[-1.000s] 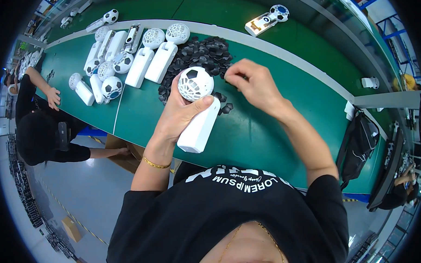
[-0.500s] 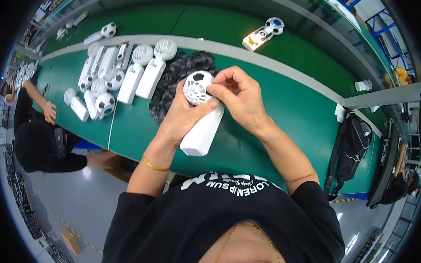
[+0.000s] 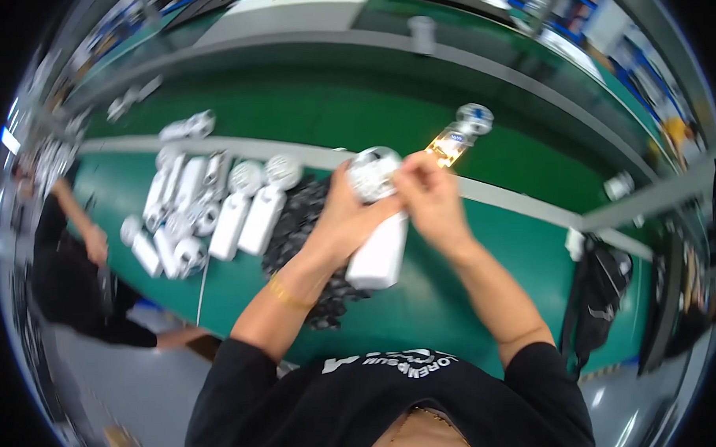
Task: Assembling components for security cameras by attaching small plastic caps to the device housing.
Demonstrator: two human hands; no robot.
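In front of me, a white device with a round football-patterned grille head (image 3: 377, 258) is tilted over the green table. My left hand (image 3: 344, 218) is closed round it near the neck, with the thumb across the front. My right hand (image 3: 434, 201) pinches at the right side of the round head, fingertips together. Whatever those fingers hold is too small and blurred to make out. Beside and partly beneath my left hand lies a heap of small black pieces (image 3: 291, 238).
Several similar white devices (image 3: 230, 224) lie to the left on the green table (image 3: 501, 250). A lit unit (image 3: 450, 145) rests beyond the table's grey rail. At right is a black bag (image 3: 601, 294). A co-worker's arm (image 3: 90, 233) reaches in from the far left.
The view has shifted and blurred, so the table sits lower in it. Both hands and the device are further right over the table. My right hand still pinches at the round head.
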